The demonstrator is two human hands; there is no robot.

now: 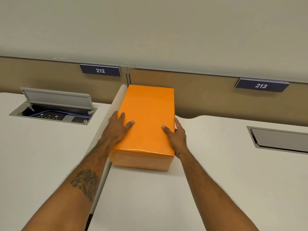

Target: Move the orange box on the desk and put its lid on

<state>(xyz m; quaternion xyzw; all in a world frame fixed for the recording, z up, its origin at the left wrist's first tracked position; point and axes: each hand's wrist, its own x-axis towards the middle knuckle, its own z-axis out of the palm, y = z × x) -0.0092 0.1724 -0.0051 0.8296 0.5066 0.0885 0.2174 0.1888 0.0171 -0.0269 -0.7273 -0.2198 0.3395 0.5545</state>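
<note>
A long orange box (pixel 146 114) stands lengthwise on the white desk (pixel 208 164), its far end against the partition. Its orange lid (pixel 145 145) sits on top and hangs down over the paler lower part (pixel 141 161). My left hand (pixel 117 129) presses on the lid's left edge, with the thumb lying on the top face. My right hand (pixel 176 136) clasps the lid's right edge, thumb on top and fingers down the side. Both hands grip near the box's front half.
A second desk (pixel 41 155) adjoins on the left, with a narrow gap (pixel 106 147) beside the box. It has an open cable hatch (pixel 55 109) with blue cables. A closed hatch (pixel 280 139) lies at the right. Signs 212 (pixel 100 70) and 213 (pixel 261 85) hang on the brown partition.
</note>
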